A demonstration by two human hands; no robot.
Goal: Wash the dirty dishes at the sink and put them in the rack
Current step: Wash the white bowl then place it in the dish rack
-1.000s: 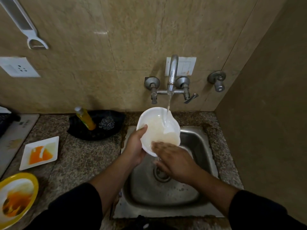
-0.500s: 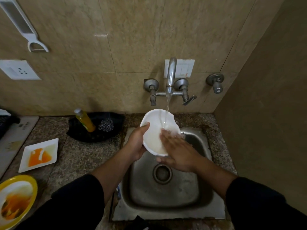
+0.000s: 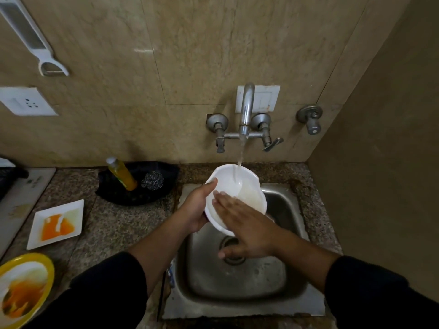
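Beige tiles (image 3: pixel 190 67) back the steel sink (image 3: pixel 249 283) and running tap (image 3: pixel 245 110). The left hand (image 3: pixel 194 210) grips the white bowl (image 3: pixel 224 176) by its rim, probably tilted over the sink's back edge to drain, while the flat right hand (image 3: pixel 247 229) rubs inside.

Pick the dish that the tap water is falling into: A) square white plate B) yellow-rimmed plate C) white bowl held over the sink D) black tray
C: the stream from the tap lands inside the white bowl that the left hand grips, right hand flat inside it.

Right fingers (image 3: pixel 222 198) farther left in bowl (image 3: pixel 226 178)
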